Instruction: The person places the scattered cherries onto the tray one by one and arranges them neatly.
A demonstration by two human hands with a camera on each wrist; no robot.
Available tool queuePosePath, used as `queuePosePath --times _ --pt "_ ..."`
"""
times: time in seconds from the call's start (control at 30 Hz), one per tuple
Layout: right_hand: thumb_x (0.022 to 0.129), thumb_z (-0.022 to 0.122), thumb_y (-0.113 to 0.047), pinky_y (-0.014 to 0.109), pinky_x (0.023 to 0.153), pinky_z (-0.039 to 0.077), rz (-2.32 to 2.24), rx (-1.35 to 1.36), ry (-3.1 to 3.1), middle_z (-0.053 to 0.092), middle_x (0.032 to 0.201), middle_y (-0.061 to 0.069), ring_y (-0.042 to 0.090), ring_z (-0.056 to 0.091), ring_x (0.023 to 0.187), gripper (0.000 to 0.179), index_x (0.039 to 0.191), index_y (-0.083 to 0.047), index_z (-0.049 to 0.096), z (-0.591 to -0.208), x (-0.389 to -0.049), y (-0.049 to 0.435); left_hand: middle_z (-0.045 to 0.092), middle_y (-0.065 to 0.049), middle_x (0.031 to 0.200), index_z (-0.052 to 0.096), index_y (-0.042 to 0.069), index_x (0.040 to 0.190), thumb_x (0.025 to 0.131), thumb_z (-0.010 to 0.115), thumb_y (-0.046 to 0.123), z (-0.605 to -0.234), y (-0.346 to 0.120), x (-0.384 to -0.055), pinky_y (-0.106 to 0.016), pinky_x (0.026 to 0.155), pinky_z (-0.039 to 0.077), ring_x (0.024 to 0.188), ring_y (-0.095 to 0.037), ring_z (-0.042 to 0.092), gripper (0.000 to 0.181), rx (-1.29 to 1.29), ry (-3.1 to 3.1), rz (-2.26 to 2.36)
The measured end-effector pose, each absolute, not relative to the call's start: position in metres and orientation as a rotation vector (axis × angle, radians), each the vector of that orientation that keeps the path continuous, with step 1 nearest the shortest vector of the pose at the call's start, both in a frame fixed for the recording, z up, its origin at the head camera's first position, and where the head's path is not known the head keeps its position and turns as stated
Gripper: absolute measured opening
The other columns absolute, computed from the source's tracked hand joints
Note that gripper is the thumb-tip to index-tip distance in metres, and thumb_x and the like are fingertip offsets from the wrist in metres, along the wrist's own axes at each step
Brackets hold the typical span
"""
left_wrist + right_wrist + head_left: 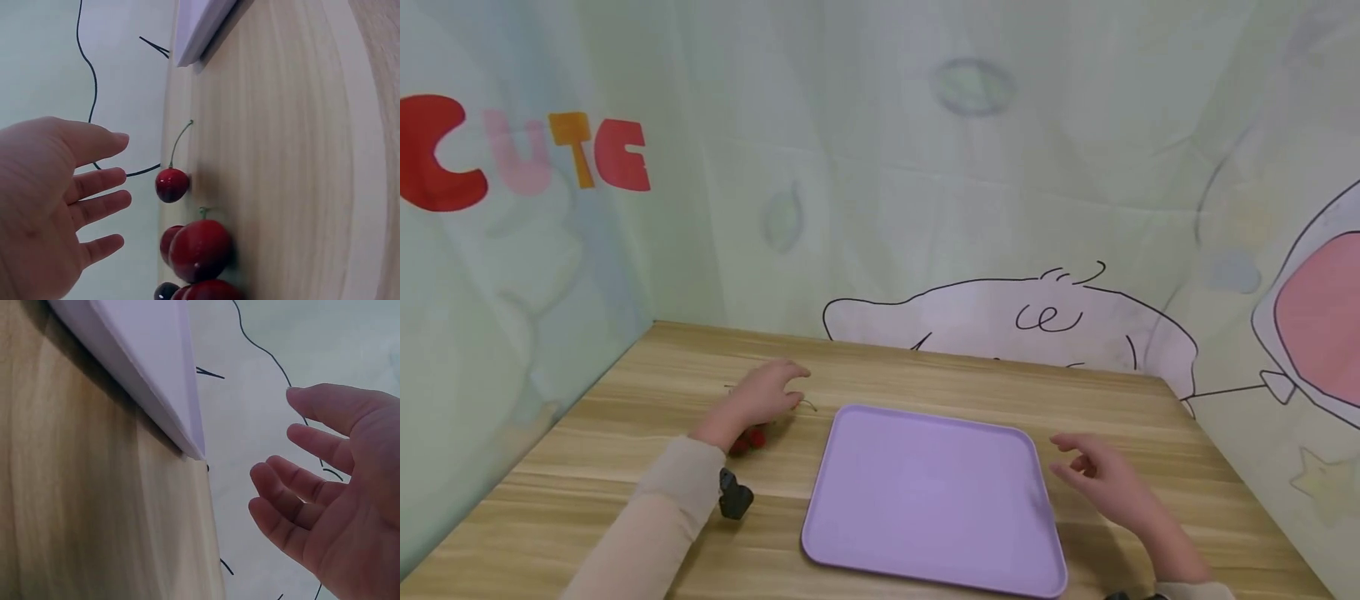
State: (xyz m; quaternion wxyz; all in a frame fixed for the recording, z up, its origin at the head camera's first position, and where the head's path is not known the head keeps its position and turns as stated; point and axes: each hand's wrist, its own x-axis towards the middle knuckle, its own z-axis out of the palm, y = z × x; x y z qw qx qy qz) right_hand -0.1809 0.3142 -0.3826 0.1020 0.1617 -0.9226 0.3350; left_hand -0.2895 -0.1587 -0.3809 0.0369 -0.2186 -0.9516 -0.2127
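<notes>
Several dark red cherries (201, 250) lie on the wooden table by my left hand (765, 392). One cherry (172, 185) with a long green stem sits apart from the cluster. In the head view my left hand and wrist cover most of them, leaving two red cherries (757, 437) showing beneath the wrist. The left hand hovers above them with fingers spread and nothing in its grasp. A flat lilac tray (928, 492) lies between my hands. Beyond its right edge, my right hand (1105, 479) is raised over the table, fingers loosely bent and holding nothing.
The wood-grain table (617, 433) is bordered by a pale printed curtain (880, 183) at the back and both sides. A black wrist device (734, 496) is strapped to the left sleeve (655, 508).
</notes>
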Motion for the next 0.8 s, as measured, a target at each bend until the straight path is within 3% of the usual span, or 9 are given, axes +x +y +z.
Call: queuePosePath --times 0.2,0.43,0.8 --pt "0.087 0.07 -0.012 0.023 0.061 0.049 1.069 0.461 -2.83 0.065 0.101 0.015 0.002 0.056 0.07 0.037 0.119 0.005 0.061 -0.388 -0.181 0.317 0.059 -0.022 0.122 0.06 -0.004 0.122 0.09 0.058 0.007 -0.388 -0.157 -0.295 -0.051 0.096 0.045 0.11 -0.035 0.057 0.034 -0.651 -2.969 -0.638" --pt "0.087 0.07 -0.017 0.024 0.061 0.049 1.112 0.444 -2.945 0.063 0.092 0.009 0.006 0.057 0.069 0.037 0.115 0.005 0.062 -0.393 -0.18 0.32 0.06 -0.022 0.121 0.062 -0.005 0.12 0.089 0.057 0.004 -0.392 -0.157 -0.295 -0.052 0.098 0.044 0.115 -0.039 0.055 0.033 -0.62 -2.996 -0.635" --pt "0.086 0.069 -0.009 0.022 0.06 0.047 1.214 0.681 -2.926 0.061 0.082 0.0 0.0 0.052 0.071 0.023 0.106 0.002 0.065 -0.406 -0.184 0.322 0.061 -0.021 0.117 0.063 -0.006 0.117 0.088 0.056 0.003 -0.395 -0.161 -0.294 -0.052 0.098 0.044 0.113 -0.039 0.056 0.031 -0.562 -3.017 -0.682"
